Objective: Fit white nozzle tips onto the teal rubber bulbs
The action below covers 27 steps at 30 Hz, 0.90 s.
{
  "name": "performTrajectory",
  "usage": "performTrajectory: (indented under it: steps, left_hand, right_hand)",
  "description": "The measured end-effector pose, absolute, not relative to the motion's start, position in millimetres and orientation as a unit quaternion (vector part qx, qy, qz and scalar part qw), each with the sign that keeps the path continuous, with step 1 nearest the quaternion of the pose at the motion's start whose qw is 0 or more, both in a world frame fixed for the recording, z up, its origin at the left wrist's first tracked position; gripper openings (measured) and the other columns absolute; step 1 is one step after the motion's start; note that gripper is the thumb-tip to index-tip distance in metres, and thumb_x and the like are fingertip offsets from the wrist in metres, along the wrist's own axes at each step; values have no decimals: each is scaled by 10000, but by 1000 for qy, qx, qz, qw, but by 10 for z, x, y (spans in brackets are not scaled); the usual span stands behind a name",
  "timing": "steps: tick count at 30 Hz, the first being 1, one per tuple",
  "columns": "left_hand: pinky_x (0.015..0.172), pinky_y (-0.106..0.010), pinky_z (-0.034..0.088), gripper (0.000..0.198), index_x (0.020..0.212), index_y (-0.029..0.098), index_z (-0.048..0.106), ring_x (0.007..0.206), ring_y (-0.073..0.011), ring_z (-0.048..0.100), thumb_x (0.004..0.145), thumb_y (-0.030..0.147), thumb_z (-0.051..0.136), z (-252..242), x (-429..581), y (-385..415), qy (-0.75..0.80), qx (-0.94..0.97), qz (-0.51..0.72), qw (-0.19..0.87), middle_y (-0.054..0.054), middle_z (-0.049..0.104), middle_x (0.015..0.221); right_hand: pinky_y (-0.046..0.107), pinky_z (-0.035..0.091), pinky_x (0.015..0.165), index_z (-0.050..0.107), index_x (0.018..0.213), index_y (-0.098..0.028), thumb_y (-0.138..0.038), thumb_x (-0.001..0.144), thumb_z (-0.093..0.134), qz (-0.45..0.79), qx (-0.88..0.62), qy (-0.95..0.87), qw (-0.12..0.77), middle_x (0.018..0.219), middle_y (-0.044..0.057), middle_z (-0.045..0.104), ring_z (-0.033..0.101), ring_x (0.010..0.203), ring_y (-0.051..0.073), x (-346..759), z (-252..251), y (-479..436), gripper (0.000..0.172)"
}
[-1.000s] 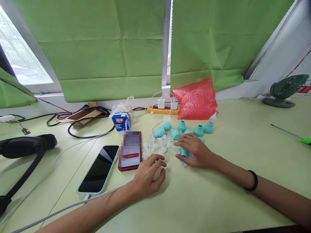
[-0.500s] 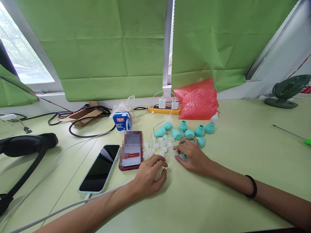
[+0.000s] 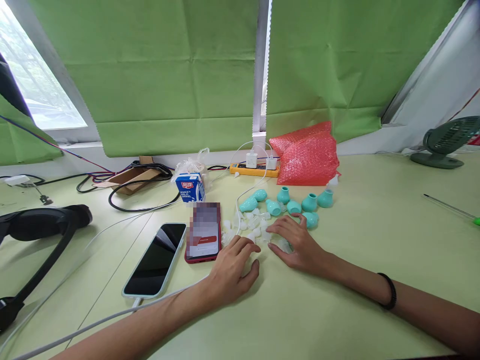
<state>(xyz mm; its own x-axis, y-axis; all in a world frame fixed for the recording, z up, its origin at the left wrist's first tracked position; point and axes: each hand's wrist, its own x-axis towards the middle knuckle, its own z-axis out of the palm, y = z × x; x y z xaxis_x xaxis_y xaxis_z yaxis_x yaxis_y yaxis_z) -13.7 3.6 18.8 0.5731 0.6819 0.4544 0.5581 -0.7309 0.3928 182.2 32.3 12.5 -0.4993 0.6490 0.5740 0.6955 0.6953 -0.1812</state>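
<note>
My left hand (image 3: 234, 265) rests on the table with its fingers curved and apart, holding nothing. Its fingertips are close to a pile of small translucent white plastic pieces (image 3: 256, 232). My right hand (image 3: 298, 245) arches over the right side of that pile, thumb and fingers spread, with a translucent piece (image 3: 285, 245) partly hidden under the palm. Just beyond its fingers lie several teal bulb-shaped pieces (image 3: 309, 202), some upright and others on their sides. One teal bulb (image 3: 311, 220) lies right by the fingers of my right hand.
Left of my hands lie a red-cased phone (image 3: 203, 245) and a phone plugged into a white cable (image 3: 155, 260). Behind are a blue milk carton (image 3: 190, 188), an orange power strip (image 3: 243, 170) and red bubble wrap (image 3: 307, 157). Rightward are a screwdriver (image 3: 450, 206) and a fan (image 3: 438, 150).
The fingers of my right hand have shifted slightly among the pieces, and its thumb has moved a little left. My left hand stays almost the same. The whole view has drifted slightly.
</note>
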Motion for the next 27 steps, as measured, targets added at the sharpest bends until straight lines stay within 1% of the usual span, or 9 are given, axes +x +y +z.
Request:
performTrajectory:
  steps: [2,3,6,12,15,19,21,23,27]
  left_hand:
    - [695,-323,444,166,899,158,505,832,-192,486,763,162,411,198,-131,31,354,884,288,102,-77,551,876]
    - [694,-324,445,161,887,160,509,829,-194,486,761,162,410,202,-129,29,355,885,283,102,-76,552,868]
    - [694,-326,444,152,868,157,515,827,-197,487,758,158,411,206,-124,27,355,888,274,102,-76,554,861]
    - [704,-324,444,168,939,150,492,838,-190,488,796,196,418,191,-133,40,364,880,284,112,-72,558,870]
    - [721,-343,444,216,1000,154,474,869,-203,474,810,250,434,180,-130,53,382,878,269,101,-77,548,914]
    - [723,-390,437,296,1069,159,472,872,-229,446,816,310,436,163,-112,65,406,881,235,59,-93,522,937]
    - [711,-397,436,279,1043,165,500,857,-230,438,821,314,421,158,-106,63,410,884,220,40,-98,503,947]
    - [707,-398,434,243,966,164,540,849,-228,432,821,316,418,155,-106,58,406,889,211,29,-101,488,955]
    - [723,-397,428,220,898,159,555,842,-224,427,798,325,450,150,-125,49,408,886,220,30,-95,487,925]
  right_hand:
    - [436,205,852,525,989,-207,-278,759,518,-37,-402,-872,278,959,64,594,497,924,231,1820,125,320,241]
    - [441,202,855,520,1009,-215,-280,764,514,-35,-406,-876,259,968,62,592,498,923,231,1818,122,322,253]
    - [444,192,871,534,977,-226,-223,789,475,-35,-407,-881,237,879,29,613,519,866,200,1812,102,337,198]
    - [415,214,863,543,817,-195,-110,785,436,-51,-348,-878,325,760,4,608,529,782,154,1824,85,348,141]
    - [397,247,842,539,796,-188,-121,804,440,-57,-298,-891,338,707,-5,599,531,748,139,1827,104,314,120]
    - [365,310,806,525,804,-179,-84,793,458,-57,-230,-904,357,721,-2,614,532,754,128,1818,115,277,117]
    - [365,323,812,517,825,-179,-53,776,467,-65,-196,-908,364,748,-3,624,529,759,123,1816,119,267,144]
    - [375,321,823,514,842,-183,-51,762,480,-69,-188,-910,362,755,-6,625,528,764,126,1821,131,261,159]
    - [399,303,851,513,881,-178,-145,726,527,-22,-242,-906,348,809,23,596,518,831,156,1864,173,272,159]
